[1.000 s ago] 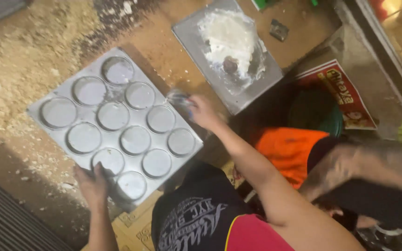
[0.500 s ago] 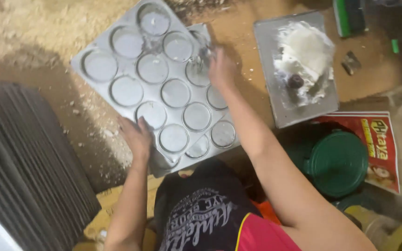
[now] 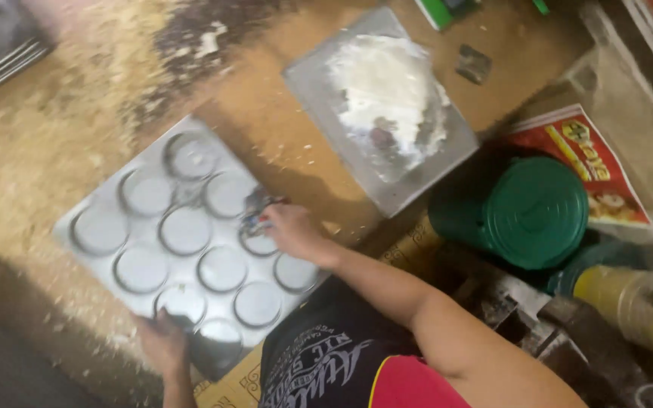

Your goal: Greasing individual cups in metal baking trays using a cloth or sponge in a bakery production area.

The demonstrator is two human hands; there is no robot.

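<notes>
Item one, the landmark: a grey metal baking tray (image 3: 183,234) with round shallow wells, lying flat and skewed on the floury brown table (image 3: 54,136). Half a second ago I saw this tray standing further up the view with a ribbed dark stack at its left; now it sits lower and the stack is out of sight, so my head has swung while the work on the wells goes on. My left hand (image 3: 164,340) grips the tray's near corner, fingers closed over the rim. My right hand (image 3: 289,230) rests on the tray's right edge, pinched narrow around a small dark wad (image 3: 257,205), blurred, pressed at a well there. Up and right of the tray, well apart: a square metal plate (image 3: 319,83) heaped with white paste (image 3: 387,91). Further right: a green lidded tub (image 3: 538,211) over a red printed sheet (image 3: 561,143). Left of and above the tray the table offers open room; its right side is hemmed in.
</notes>
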